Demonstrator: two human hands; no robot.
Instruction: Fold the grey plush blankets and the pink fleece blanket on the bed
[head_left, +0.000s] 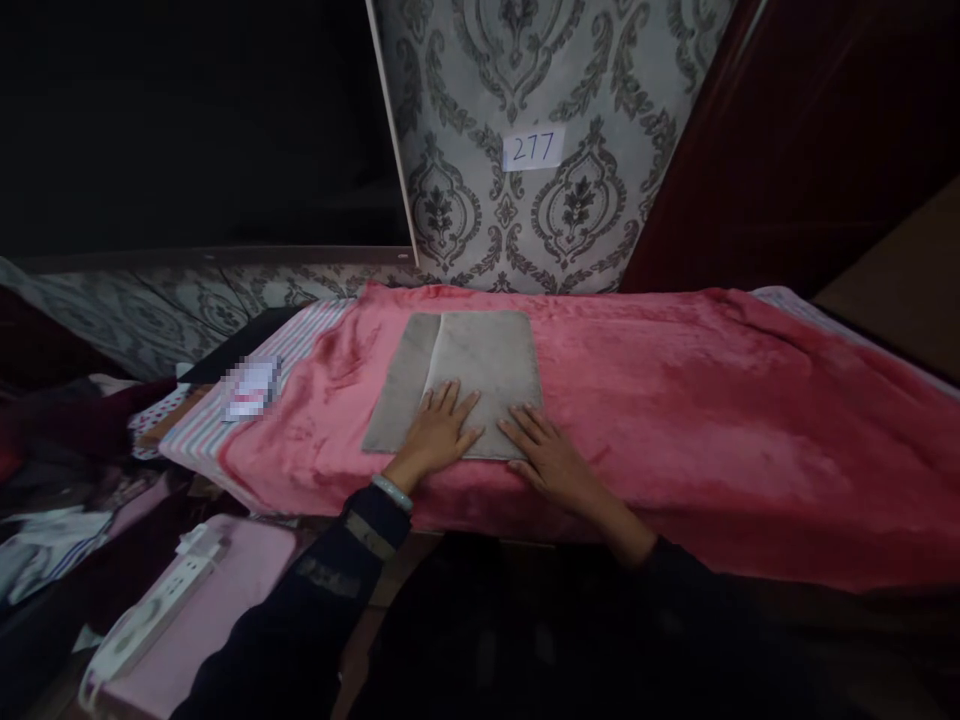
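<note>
The left hand (439,432) is being held flat and open, fingers spread, palm pressed down on the near part of one folded grey cloth (480,365). The right hand (547,455) is likewise being held open and flat, its fingertips resting on the cloth's near right corner and its palm lying on the one pink blanket (712,400) just beside that edge. Nothing is being gripped by either hand. One pale bangle (392,492) is being worn at the left wrist, above a dark sleeve.

The cloth is lying on the blanket, left of its middle, with one narrower layer showing along its left side. One striped sheet (225,425) is showing beneath the blanket's left end. One white power strip (154,610) is lying on a pink surface at lower left. One paper label reading 277 (533,148) is being carried by the patterned wall panel (540,210) behind.
</note>
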